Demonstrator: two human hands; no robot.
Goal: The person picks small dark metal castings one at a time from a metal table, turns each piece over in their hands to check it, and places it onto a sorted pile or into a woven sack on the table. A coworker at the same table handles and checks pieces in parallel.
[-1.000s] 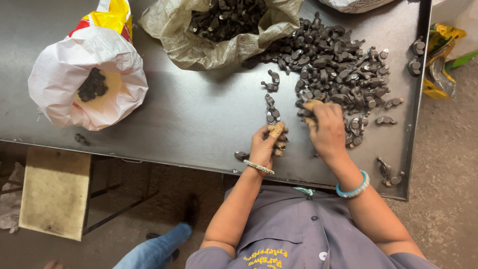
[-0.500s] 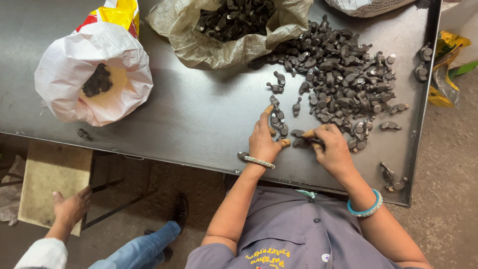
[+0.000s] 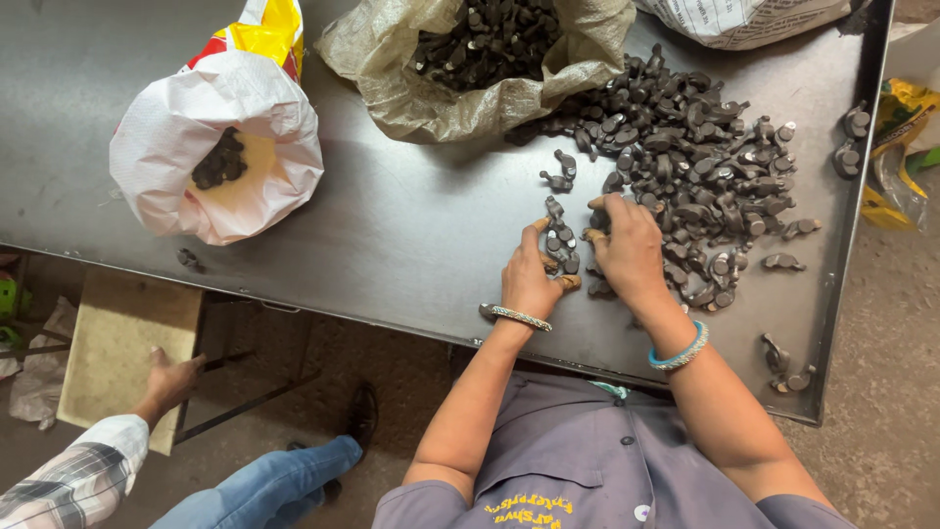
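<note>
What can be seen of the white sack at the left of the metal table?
The white sack looks like woven plastic, with its mouth rolled down into a thick rim. Its lining looks yellowish, and a small heap of dark metal parts lies inside, filling little of it. A yellow and red printed part shows behind its top. It stands on the grey metal table near the front edge, apart from both hands; nothing else touches it.

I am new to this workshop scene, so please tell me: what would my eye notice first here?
First, the big pile of dark metal parts at the far right of the steel table, with the left hand and right hand on its near edge. Then the white bag at the left, holding a few such parts.
</note>
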